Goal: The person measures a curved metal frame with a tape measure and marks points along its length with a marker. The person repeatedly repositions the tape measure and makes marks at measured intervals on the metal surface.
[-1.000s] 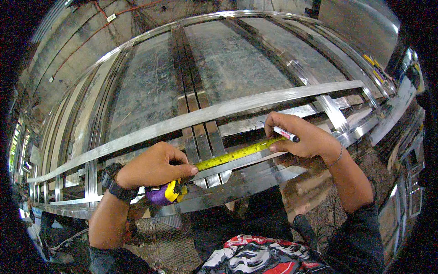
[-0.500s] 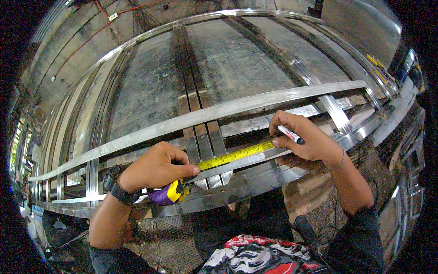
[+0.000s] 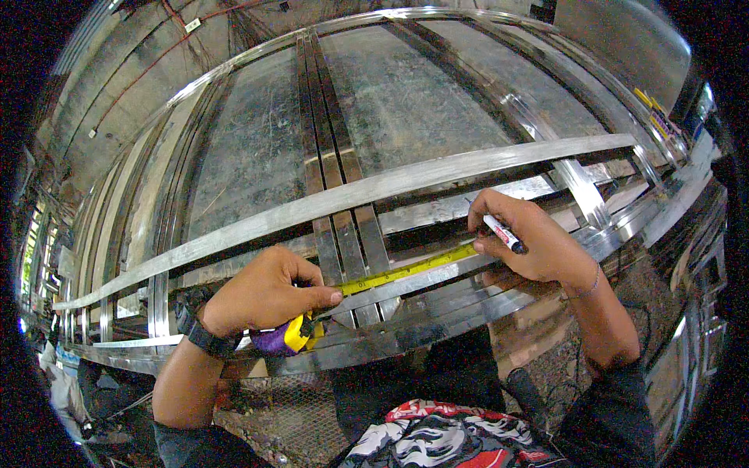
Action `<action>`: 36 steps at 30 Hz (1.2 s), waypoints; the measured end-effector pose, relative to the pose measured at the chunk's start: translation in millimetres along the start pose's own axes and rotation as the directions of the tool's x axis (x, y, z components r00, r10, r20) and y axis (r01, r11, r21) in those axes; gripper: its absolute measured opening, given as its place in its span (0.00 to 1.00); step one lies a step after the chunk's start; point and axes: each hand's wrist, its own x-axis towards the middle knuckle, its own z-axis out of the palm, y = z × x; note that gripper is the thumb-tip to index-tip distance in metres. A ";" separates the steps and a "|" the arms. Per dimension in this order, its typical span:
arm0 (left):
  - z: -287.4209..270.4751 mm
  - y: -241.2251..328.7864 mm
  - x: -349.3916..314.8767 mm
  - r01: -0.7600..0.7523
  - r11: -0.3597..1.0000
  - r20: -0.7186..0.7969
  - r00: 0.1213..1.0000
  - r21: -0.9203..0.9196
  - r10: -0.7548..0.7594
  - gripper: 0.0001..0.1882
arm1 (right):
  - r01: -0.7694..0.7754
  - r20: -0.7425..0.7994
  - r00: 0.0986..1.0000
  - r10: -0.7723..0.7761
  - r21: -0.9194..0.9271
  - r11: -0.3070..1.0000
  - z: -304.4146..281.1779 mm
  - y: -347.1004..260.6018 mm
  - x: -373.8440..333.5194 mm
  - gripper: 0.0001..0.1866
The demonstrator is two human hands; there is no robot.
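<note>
Yellow tape blade (image 3: 409, 271) spans the frame's lower centre, pinched at its visible ends by left hand (image 3: 267, 292) and right hand (image 3: 532, 234), the latter also gripping a marker (image 3: 500, 232); likely light, springy, best held there.

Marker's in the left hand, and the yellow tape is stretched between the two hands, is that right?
Not quite: the head view shows the marker in the right hand. The yellow tape is indeed stretched between that hand and the left hand.
</note>
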 end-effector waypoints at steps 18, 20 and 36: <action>1.0 2.6 2.1 -0.143 0.989 0.017 0.990 -0.025 0.143 0.08 | -0.094 0.013 0.995 0.094 0.007 0.996 1.0 -6.7 -3.6 0.14; 3.2 5.3 3.4 -0.119 0.992 -0.011 0.993 -0.043 0.119 0.09 | -0.136 0.029 0.990 0.135 0.029 0.990 -0.9 -11.9 -2.8 0.14; -2.7 7.5 8.0 -0.079 0.988 0.051 0.996 0.136 0.073 0.15 | -0.076 -0.024 0.997 0.075 -0.034 0.997 1.2 -10.7 -4.5 0.15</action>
